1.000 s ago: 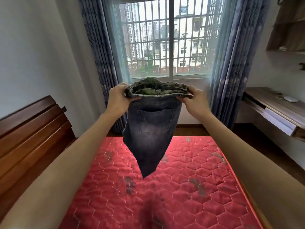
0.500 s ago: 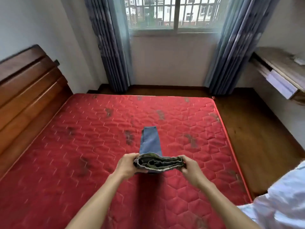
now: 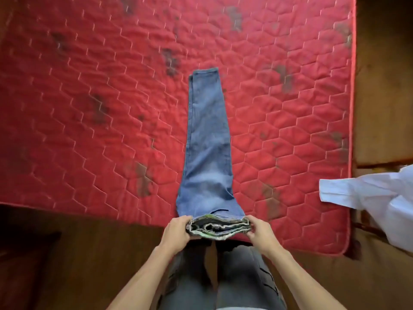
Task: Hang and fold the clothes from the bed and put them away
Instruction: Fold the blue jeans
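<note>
Blue denim jeans [image 3: 207, 148], folded lengthwise with one leg on the other, lie flat on a red quilted mattress [image 3: 89, 97] stitched in hexagons. They run straight away from the hands to the hems at the far end. The bunched waistband sits at the near edge of the mattress, held between the two hands. The left hand [image 3: 177, 229] grips the waistband's left end with its fingers curled over the top, and the right hand [image 3: 260, 230] grips the right end the same way. The hands are apart, with the layered waistband filling the gap between them. Dark blotches mark the mattress on both sides of the jeans. Well to the right of the right hand, a white garment [image 3: 380, 198] overlaps the mattress's right edge, its cuffed sleeve pointing toward the jeans without touching them. Nearer than the hands are the person's grey trousers [image 3: 241, 283]. A dark wooden floor [image 3: 67, 253] shows to the left of the left hand.
</note>
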{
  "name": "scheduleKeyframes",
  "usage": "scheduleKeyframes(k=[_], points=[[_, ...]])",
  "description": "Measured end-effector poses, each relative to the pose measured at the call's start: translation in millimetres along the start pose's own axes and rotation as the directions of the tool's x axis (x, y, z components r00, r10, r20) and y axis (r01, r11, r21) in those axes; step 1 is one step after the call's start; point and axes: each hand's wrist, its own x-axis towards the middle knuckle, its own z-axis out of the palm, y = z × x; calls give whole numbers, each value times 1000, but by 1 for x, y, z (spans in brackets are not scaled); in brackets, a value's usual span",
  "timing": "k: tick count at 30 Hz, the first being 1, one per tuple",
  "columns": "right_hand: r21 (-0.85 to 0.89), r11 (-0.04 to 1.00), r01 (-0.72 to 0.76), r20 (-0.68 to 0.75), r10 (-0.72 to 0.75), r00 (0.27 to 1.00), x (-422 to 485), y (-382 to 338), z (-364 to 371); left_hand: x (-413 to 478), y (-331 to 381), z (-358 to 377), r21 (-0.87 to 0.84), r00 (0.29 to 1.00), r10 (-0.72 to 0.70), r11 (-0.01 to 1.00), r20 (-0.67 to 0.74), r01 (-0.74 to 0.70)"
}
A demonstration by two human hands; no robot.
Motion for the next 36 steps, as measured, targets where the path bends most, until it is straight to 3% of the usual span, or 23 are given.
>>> scheduleKeyframes(k=[5, 10, 17, 20, 22, 24, 27, 32, 36], points=[[35, 999, -22, 4, 22, 1000, 45, 7, 15, 44, -26, 15, -122, 991, -133, 984, -12, 130], [182, 982, -52, -77, 67, 995, 122, 0, 22, 121, -31, 2, -297, 977, -164, 947, -134, 119], [263, 959, -105, -179, 155, 972, 245, 15, 45, 238, -59, 8, -238, 948, -212, 959, -238, 154], [152, 968, -200, -264, 235, 935, 256, 30, 71, 250, -71, 26, -129, 887, -308, 951, -343, 281], [146, 947, -286, -325, 319, 890, 245, 31, 89, 241, -68, 35, -166, 830, -403, 915, -386, 367], [219, 902, -373, -277, 424, 862, 229, 32, 102, 230, -67, 42, -209, 814, -467, 884, -347, 418], [275, 812, -515, -96, 556, 826, 215, 39, 106, 213, -75, 48, -193, 833, -511, 857, -213, 477], [182, 805, -564, 77, 560, 825, 194, 55, 104, 189, -94, 54, -74, 856, -516, 853, 22, 516], [303, 756, -580, 192, 548, 814, 165, 67, 114, 166, -103, 63, -105, 861, -500, 855, 89, 508]])
